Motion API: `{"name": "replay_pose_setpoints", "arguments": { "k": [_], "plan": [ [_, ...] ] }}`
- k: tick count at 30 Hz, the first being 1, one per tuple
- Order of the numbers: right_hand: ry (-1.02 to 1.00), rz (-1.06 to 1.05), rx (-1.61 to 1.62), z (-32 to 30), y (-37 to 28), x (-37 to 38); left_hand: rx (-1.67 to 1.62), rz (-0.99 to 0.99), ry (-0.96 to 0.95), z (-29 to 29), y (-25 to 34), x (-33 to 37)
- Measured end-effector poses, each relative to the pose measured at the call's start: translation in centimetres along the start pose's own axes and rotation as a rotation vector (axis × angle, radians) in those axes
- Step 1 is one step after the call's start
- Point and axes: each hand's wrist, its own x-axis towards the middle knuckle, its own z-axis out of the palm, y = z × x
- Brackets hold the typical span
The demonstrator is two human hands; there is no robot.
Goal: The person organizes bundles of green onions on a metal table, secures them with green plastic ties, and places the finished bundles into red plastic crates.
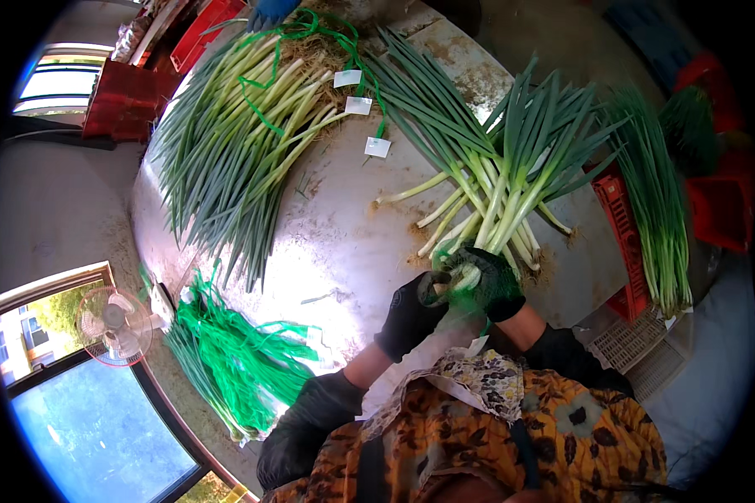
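My hands wear dark gloves. My right hand [493, 283] is closed round the white root ends of a few spring onions [497, 197], whose green leaves fan out away from me over the table. Close beside it, my left hand [419, 303] is closed, its fingers pressed together at the same white ends. A green plastic strip [468, 308], blurred by motion, runs between my hands, and the left fingers seem to pinch it. More loose spring onions lie under and beyond the bunch, partly hidden by it.
A large pile of spring onions [226, 142] lies far left, with green strips and white tags [377, 147] at its edge. A blue-gloved hand [273, 10] reaches in there. Green strips [235, 352] are heaped near left. A red crate [625, 226] and more onions [650, 201] stand right.
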Motion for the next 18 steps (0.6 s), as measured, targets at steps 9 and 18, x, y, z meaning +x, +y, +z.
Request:
{"name": "replay_pose_setpoints", "arguments": {
  "k": [9,18],
  "plan": [
    [0.332,0.313,0.612,0.1,-6.3,-9.8,-1.046,-0.523,-0.419,2.3,-0.2,-10.4],
    [0.374,0.078,0.196,-0.3,-11.2,-19.1,-0.809,-0.061,-0.624,10.1,-2.8,-17.0]
  ]
}}
